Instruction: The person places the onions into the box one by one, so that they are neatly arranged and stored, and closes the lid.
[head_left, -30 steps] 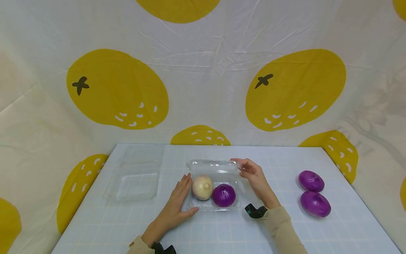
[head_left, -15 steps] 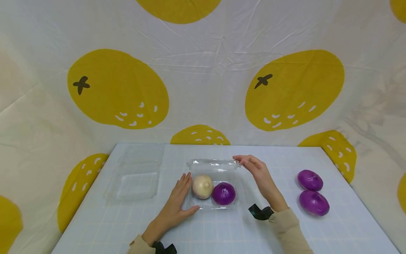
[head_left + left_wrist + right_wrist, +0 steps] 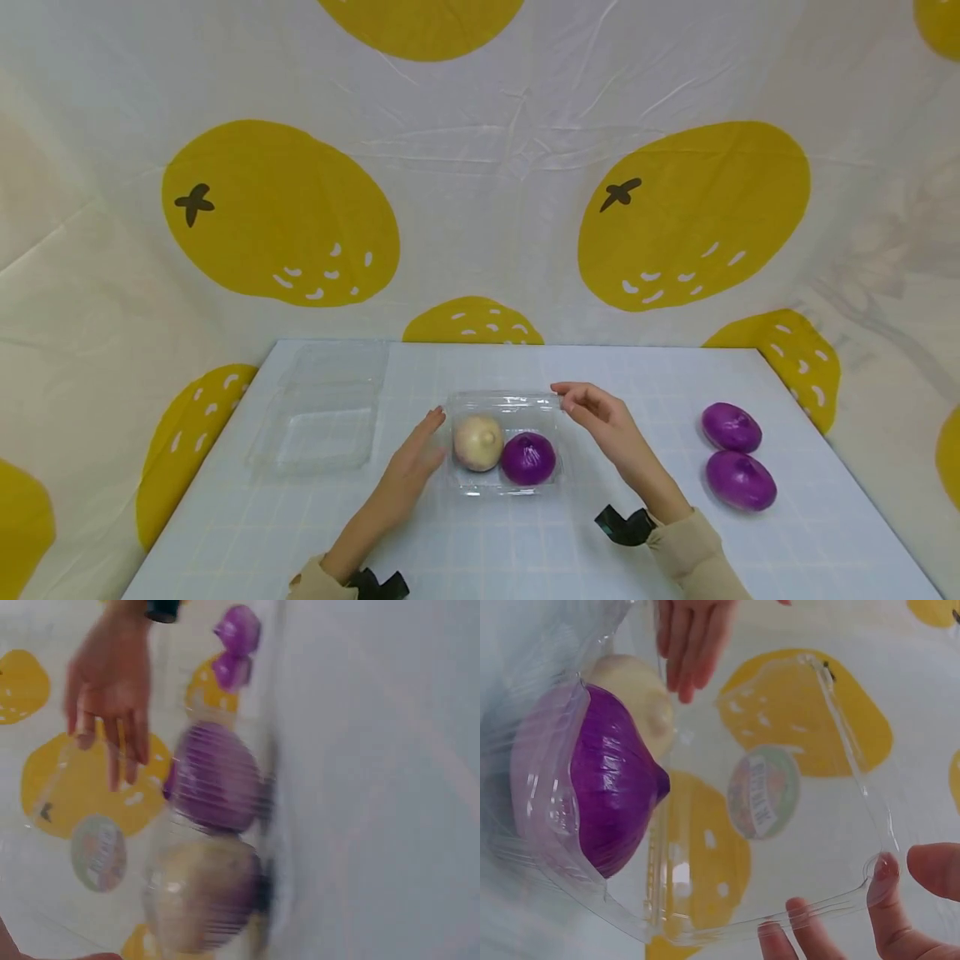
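A clear plastic clamshell box (image 3: 504,492) holds a white onion (image 3: 478,443) on the left and a purple onion (image 3: 528,458) on the right. Its lid (image 3: 832,862), with an oval sticker (image 3: 763,792), stands raised at the back. My right hand (image 3: 600,415) is at the lid's right corner; in the right wrist view the fingertips lie against the lid's edge, with the thumb (image 3: 937,871) apart from it. My left hand (image 3: 408,475), fingers extended, is beside the box's left side, just off it and slightly blurred.
Another clear clamshell box (image 3: 315,442) lies open at the left of the table (image 3: 225,533). Two more purple onions, one behind (image 3: 731,427) and one in front (image 3: 741,481), sit at the right. A fruit-patterned cloth (image 3: 487,192) hangs behind the table.
My right hand has shifted its hold at the lid's corner, and the lid's edge has tipped a little. My left hand has come off the box's left side and moved slightly left.
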The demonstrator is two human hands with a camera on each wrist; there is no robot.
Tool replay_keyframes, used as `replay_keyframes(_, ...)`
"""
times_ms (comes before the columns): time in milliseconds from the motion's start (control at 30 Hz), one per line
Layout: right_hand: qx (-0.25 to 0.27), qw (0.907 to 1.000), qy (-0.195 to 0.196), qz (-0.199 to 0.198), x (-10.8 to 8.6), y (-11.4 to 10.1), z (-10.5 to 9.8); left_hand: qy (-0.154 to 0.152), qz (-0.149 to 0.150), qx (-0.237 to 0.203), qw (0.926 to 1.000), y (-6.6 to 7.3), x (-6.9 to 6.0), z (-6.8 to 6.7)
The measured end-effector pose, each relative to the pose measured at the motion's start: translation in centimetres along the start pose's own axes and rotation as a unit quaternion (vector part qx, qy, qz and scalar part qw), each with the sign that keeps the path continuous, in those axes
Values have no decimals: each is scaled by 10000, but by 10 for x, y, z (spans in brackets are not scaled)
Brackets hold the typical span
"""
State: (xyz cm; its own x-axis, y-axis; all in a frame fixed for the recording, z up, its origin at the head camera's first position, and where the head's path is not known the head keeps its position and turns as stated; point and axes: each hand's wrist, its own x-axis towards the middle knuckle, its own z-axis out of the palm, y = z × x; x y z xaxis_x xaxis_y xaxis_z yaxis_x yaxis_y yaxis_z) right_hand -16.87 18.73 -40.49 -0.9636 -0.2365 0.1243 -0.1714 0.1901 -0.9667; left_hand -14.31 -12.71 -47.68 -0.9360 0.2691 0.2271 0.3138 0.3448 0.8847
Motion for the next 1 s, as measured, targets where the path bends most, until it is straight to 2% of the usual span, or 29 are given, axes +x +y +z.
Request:
replay_keyframes(67, 21, 10000, -7, -13, -3, 2, 0, 68, -512, -462, 9976, 11, 4, -3)
replay_keyframes(167, 70, 9999, -51, -80, -8, 5, 1, 105, -971, -904, 9911, 24, 9, -6)
replay_keyframes(300, 60, 9997, -112, -190, -15, 10, 4, 230, -1095, -1250, 9858, 35, 10, -5)
replay_keyframes(467, -225, 9993, -137, -248, -21, 16, 6, 359, -1359, -1600, 9771, 38, 8, -3)
replay_keyframes(567, -318, 9987, -140, -379, -24, 20, 7, 337, -1579, -1679, 9725, 40, 6, -3)
replay_keyframes(733, -195, 9978, -187, -604, -32, 27, 8, 257, -1852, -1705, 9675, 40, 2, -2)
replay_keyframes(833, -49, 9992, -55, -400, -36, 28, 10, 221, -1961, -1690, 9656, 40, -1, -1)
replay_keyframes(1000, 416, 9966, 433, 567, -41, 27, 16, 204, -1931, -1607, 9677, 36, -7, 2)
